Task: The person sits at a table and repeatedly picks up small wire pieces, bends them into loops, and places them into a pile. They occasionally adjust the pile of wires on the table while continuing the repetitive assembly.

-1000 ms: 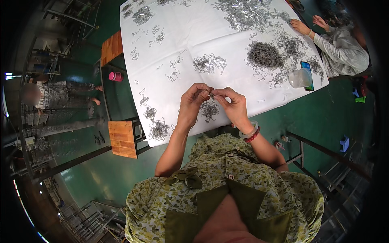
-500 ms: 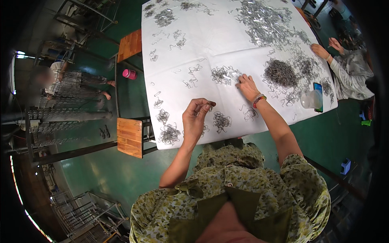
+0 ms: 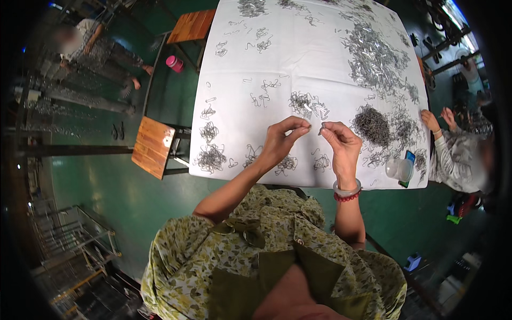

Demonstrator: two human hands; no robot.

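Both my hands are raised over the white-covered table (image 3: 224, 80), their fingertips close together with a narrow gap between. My left hand (image 3: 285, 140) is closed in a pinch of thumb and forefinger; what it holds is too small to make out. My right hand (image 3: 344, 141), with bangles at the wrist, pinches a small dark grey piece (image 3: 321, 128). Just beyond my fingertips lie a small heap of bent wire hooks (image 3: 300, 100) and some shiny flat strips (image 3: 318, 109). Below my hands are more small clusters of wire hooks (image 3: 287, 164).
A dense pile of dark hooks (image 3: 372, 125) lies to the right, near a clear plastic cup (image 3: 396, 169) and a phone (image 3: 409, 156). Farther off spreads a large heap of shiny strips (image 3: 373, 56). A co-worker's hands (image 3: 429, 120) rest at the right edge. Wooden stools (image 3: 153, 146) stand left.
My right hand has lifted from the shiny strips and come back toward my left hand, now pinching a small piece. My left hand has moved slightly right and away from me.
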